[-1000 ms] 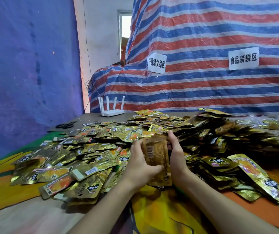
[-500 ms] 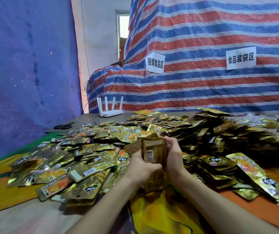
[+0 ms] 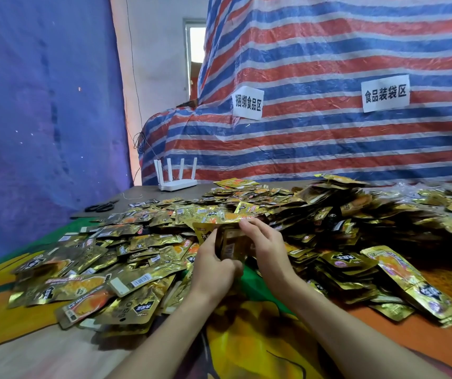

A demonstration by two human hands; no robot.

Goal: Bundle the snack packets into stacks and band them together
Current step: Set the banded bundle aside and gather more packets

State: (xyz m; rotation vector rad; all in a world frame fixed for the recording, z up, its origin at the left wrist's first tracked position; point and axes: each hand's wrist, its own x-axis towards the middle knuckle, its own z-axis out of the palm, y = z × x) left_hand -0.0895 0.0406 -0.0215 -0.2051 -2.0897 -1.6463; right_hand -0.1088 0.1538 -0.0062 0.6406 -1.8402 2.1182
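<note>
Loose gold-foil snack packets [image 3: 96,272], printed orange with white barcode labels, litter the tablecloth [image 3: 246,348] at left, while at centre the left hand [image 3: 213,269] grips an upright stack of packets [image 3: 230,242] just above the cloth and the right hand [image 3: 270,248] clasps its top edge.

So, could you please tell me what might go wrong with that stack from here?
The stack stands upright, gripped only by the left hand and right hand; glossy packets may slip and fan out. No band shows on it, so freeing a hand could loosen it. The loose pile crowds close, so strays might get caught in.
</note>
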